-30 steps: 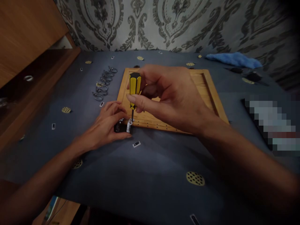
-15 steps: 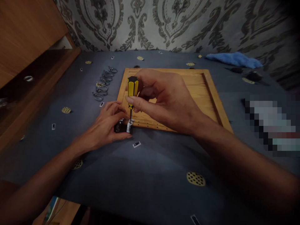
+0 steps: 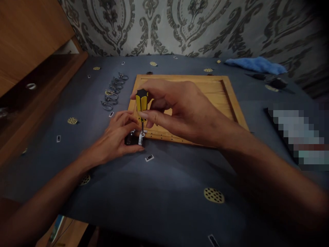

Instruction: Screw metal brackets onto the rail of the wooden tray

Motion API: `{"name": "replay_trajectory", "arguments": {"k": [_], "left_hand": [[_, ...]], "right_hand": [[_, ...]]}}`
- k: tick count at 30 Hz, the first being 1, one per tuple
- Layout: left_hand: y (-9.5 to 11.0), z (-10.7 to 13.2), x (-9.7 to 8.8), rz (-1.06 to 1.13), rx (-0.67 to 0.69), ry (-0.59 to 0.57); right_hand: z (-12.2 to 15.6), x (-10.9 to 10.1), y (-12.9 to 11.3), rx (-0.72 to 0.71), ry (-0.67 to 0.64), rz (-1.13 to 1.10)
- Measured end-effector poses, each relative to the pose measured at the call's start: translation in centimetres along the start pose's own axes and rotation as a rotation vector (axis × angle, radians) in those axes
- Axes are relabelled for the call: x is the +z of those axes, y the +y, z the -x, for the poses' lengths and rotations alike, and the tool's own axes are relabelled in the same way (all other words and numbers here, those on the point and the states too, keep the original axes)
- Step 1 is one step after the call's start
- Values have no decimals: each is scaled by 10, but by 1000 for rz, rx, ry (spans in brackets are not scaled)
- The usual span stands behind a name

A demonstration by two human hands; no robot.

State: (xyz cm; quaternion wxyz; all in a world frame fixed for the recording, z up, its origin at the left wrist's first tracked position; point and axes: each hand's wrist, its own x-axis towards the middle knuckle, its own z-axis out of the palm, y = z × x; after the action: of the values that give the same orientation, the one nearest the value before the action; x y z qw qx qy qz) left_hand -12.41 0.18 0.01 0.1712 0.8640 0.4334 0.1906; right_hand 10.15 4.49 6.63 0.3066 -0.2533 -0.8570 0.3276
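My right hand (image 3: 180, 106) grips the yellow and black handle of a screwdriver (image 3: 142, 104), thumb and fingers around it. The tool points down, its tip on a small shiny metal clamp (image 3: 141, 139) at the near left corner of a wooden board (image 3: 232, 103). Around that clamp curl the fingers and thumb of my left hand (image 3: 113, 137), steadying it from the left side. A dark part between these fingers is hard to make out. Along the board's near edge runs a line of small dark holes.
Several looped metal clamps (image 3: 118, 82) lie in a row left of the board. A blue cloth (image 3: 257, 65) and a dark object (image 3: 279, 82) lie at the back right. A blurred-out flat item (image 3: 295, 133) is at the right. A wooden cabinet (image 3: 33, 37) stands at the left.
The screwdriver handle has tipped slightly left and lower, and my right hand has turned with it. My left hand and the metal clamp stay in place.
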Motion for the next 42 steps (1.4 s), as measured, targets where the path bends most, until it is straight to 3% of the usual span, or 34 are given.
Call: {"name": "replay_trajectory", "arguments": {"k": [14, 19, 42], "left_hand": [[-1, 0, 0, -20, -8, -10], [-3, 2, 3, 4, -6, 19], [-3, 1, 3, -16, 19, 14]], "right_hand": [[0, 5, 1, -15, 38, -114], [0, -3, -6, 19, 163, -116], [0, 7, 4, -28, 116, -91]]}}
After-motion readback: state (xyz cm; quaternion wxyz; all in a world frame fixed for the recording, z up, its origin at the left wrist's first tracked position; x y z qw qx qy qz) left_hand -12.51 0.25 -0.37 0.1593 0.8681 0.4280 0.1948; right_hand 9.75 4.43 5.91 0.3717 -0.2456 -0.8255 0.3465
